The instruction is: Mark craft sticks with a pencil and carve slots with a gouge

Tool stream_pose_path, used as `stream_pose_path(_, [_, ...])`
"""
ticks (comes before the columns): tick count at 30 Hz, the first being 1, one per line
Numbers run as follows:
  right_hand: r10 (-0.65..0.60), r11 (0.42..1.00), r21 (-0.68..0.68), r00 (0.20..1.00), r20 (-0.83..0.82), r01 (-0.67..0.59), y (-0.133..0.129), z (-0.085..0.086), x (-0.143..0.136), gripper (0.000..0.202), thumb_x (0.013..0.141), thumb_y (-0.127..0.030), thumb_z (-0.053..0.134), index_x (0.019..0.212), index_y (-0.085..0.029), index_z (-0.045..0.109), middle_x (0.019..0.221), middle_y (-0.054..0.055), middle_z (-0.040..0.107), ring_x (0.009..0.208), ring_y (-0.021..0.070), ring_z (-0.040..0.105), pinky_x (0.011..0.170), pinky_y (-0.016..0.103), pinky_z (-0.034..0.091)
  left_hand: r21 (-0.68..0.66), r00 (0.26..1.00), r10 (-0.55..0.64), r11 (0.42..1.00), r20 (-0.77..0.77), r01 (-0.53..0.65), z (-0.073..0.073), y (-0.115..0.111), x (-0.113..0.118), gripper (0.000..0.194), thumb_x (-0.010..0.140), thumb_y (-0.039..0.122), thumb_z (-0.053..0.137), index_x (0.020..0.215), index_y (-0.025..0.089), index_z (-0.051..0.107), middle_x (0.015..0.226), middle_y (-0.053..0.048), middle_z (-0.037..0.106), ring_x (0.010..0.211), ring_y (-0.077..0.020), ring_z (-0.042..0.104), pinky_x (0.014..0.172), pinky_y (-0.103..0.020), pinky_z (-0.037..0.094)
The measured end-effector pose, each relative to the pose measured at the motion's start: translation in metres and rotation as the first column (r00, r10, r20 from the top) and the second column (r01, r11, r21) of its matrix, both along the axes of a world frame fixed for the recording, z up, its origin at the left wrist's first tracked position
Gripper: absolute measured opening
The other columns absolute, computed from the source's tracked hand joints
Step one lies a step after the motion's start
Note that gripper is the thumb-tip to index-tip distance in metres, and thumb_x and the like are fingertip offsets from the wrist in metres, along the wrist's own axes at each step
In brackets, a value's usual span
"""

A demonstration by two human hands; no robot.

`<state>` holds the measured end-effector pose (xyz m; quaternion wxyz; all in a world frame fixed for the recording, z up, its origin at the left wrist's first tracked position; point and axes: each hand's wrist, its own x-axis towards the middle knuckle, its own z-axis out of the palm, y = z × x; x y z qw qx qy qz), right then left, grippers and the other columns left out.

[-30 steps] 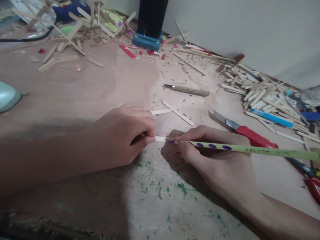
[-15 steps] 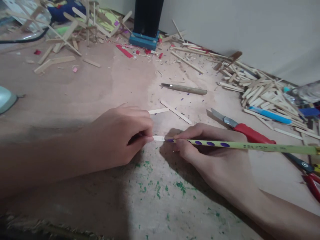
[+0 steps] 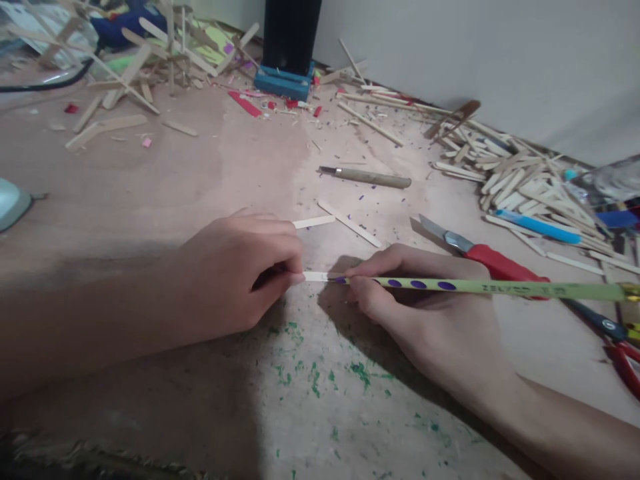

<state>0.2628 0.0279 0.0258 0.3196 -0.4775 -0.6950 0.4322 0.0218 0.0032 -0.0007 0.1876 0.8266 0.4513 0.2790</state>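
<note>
Between thumb and fingers, my left hand (image 3: 250, 270) pinches a small pale wooden stick (image 3: 316, 276), whose right part sticks out. My right hand (image 3: 425, 307) is closed on a light green pencil (image 3: 520, 289) with purple dots. The pencil's point rests at the stick's right end, where faint marks show. Just above my hands lie two other sticks, one (image 3: 350, 223) slanted and one (image 3: 314, 222) partly behind my left hand. A carving tool (image 3: 373, 177) with a wooden handle lies farther back.
A red-handled cutter (image 3: 500, 263) and red-handled scissors (image 3: 620, 343) lie at the right. Behind them are a heap of sticks (image 3: 510, 180) and a blue pen (image 3: 540, 227). A stick structure (image 3: 130, 73) stands back left, near a black post (image 3: 291, 37) on a blue base.
The whole view has shifted slightly, so things appear a little farther left. Both hands keep their holds on the stick and pencil.
</note>
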Motion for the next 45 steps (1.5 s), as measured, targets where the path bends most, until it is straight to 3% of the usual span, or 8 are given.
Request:
stream_pose_path(27, [-0.015,1.000,0.009,0.999,-0.039,0.016,0.0005,-0.0009,0.0007,0.017,0.083,-0.010,0.076,0.070,-0.023,0.074,0.074,0.000,0.079,0.056,0.0119,0.068,0.048,0.019,0.053,0.000,1.000,0.004,1.000,0.004,-0.004,0.0008,0.0004,0.0006,0.020,0.099,0.015,0.059,0.082,0.022,0.067,0.078,0.001,0.063,0.073,-0.0166,0.055,0.071,-0.032,0.037])
stream_pose_path(34, [-0.131,0.991,0.033,0.991,0.013,0.130,0.0051,0.0007,0.0059,0.008,0.084,-0.023,0.082,0.077,-0.025,0.080,0.066,-0.002,0.075,0.049,0.0108,0.061,0.046,0.021,0.049,-0.012,1.000,0.012,1.000,-0.019,-0.012,0.0020,-0.0001,0.0011,0.024,0.102,0.017,0.058,0.079,0.021,0.065,0.074,0.002,0.057,0.071,-0.0161,0.051,0.070,-0.032,0.034])
stream_pose_path(40, [0.013,0.998,0.058,1.000,0.022,-0.015,0.0044,0.0015,0.0012,0.007,0.084,-0.020,0.082,0.078,-0.023,0.082,0.082,0.003,0.084,0.059,0.0128,0.071,0.048,0.019,0.053,-0.019,1.000,0.009,1.000,-0.013,-0.009,0.0020,-0.0006,0.0008,0.022,0.100,0.016,0.058,0.081,0.021,0.067,0.077,0.002,0.061,0.073,-0.0163,0.053,0.073,-0.032,0.036])
stream_pose_path(45, [-0.010,0.999,0.042,0.998,0.056,0.007,0.0019,0.0023,-0.0016,0.011,0.088,-0.025,0.081,0.078,-0.023,0.084,0.086,0.005,0.085,0.055,0.0116,0.071,0.044,0.015,0.052,-0.008,1.000,0.008,1.000,-0.014,-0.008,0.0021,-0.0004,0.0006,0.021,0.100,0.015,0.059,0.080,0.021,0.066,0.075,0.002,0.060,0.072,-0.0169,0.053,0.073,-0.032,0.035])
